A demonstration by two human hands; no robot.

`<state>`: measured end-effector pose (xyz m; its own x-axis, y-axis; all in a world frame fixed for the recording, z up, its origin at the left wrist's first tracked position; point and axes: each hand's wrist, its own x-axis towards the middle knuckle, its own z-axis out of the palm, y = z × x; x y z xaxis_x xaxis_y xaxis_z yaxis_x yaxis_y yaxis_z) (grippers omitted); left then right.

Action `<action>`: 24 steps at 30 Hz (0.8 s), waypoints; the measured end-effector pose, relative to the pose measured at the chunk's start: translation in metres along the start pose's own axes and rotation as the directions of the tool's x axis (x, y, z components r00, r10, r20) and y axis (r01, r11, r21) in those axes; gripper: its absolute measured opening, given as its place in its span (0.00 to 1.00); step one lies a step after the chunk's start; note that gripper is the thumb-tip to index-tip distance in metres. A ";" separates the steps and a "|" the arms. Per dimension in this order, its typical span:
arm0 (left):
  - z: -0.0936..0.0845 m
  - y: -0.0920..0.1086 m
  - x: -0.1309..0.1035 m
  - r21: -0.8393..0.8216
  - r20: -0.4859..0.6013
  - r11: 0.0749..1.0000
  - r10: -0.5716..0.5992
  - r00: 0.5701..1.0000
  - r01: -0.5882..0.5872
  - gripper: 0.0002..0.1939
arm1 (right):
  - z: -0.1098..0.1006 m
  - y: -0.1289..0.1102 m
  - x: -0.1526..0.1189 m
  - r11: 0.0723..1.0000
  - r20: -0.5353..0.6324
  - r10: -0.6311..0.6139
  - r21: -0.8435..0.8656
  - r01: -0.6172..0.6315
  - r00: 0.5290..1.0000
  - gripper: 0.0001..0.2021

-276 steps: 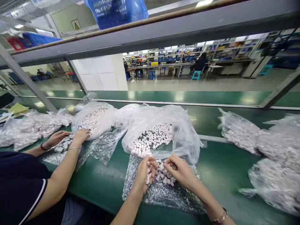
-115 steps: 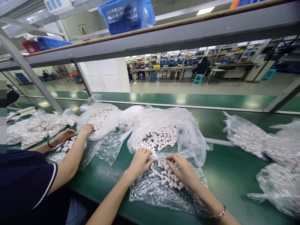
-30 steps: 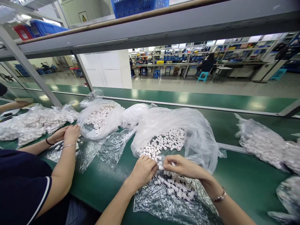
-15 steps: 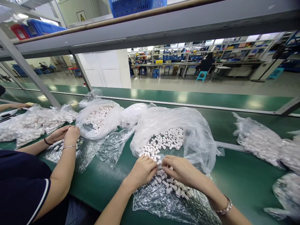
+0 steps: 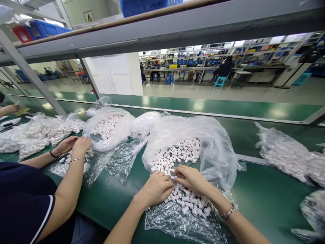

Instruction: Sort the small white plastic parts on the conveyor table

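Observation:
My left hand [image 5: 156, 188] is closed, with its fingers curled over the edge of a heap of small white plastic fittings [image 5: 191, 202]. Whatever its fingertips hold is hidden. Just to its right, my right hand [image 5: 191, 179] pinches a small white plastic fitting between thumb and fingers. The heap under my hands lies on a clear plastic sheet [image 5: 175, 225]. Directly behind my hands, a translucent plastic bag [image 5: 215, 152] lies with its mouth towards me, and many more white fittings [image 5: 186, 149] show inside it.
A co-worker's hands [image 5: 81, 145] work at my left over similar fittings, beside another open bag [image 5: 119, 130]. Filled clear bags [image 5: 284, 152] lie at the right on the green bench [image 5: 254, 200]. A grey shelf beam [image 5: 162, 37] crosses above. Further left, another person's hand [image 5: 10, 109] holds something yellow.
My right hand has shifted slightly, with its fingers now on a fitting nearer the bag. The co-worker's hands have moved a little apart. At far left, a person's hand has lifted something yellow.

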<state>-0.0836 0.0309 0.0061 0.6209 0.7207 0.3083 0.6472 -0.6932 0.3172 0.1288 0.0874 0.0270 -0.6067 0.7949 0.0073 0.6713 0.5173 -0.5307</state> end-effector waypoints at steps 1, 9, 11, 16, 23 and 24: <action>0.000 0.000 0.000 -0.001 -0.001 1.000 -0.005 1.000 0.005 0.10 | -0.002 0.000 0.001 0.996 -0.005 0.024 0.086 -0.023 1.000 0.08; 0.000 0.002 0.000 -0.007 -0.003 1.000 -0.021 1.000 0.021 0.11 | -0.021 0.003 0.005 0.414 0.040 0.134 0.905 -0.093 0.990 0.18; 0.000 0.002 0.000 -0.010 -0.002 1.000 -0.025 1.000 0.025 0.12 | -0.018 0.005 0.007 0.485 -0.001 0.135 0.872 -0.065 0.991 0.17; -0.001 0.002 0.001 0.006 0.005 1.000 -0.020 1.000 0.020 0.11 | 0.007 0.010 0.010 0.960 -0.169 0.157 0.255 -0.111 0.973 0.11; 0.001 0.002 0.000 0.009 -0.001 1.000 -0.020 1.000 0.020 0.11 | 0.009 0.006 0.010 0.969 -0.137 0.157 0.211 -0.126 0.978 0.12; 0.001 0.002 0.000 0.004 0.000 1.000 -0.022 1.000 0.022 0.11 | 0.004 0.006 0.009 0.934 -0.129 0.161 0.342 -0.108 0.979 0.14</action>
<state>-0.0818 0.0298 0.0060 0.6067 0.7355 0.3016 0.6623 -0.6775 0.3199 0.1254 0.0967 0.0203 -0.4308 0.9019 0.0313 0.5471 0.2886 -0.7857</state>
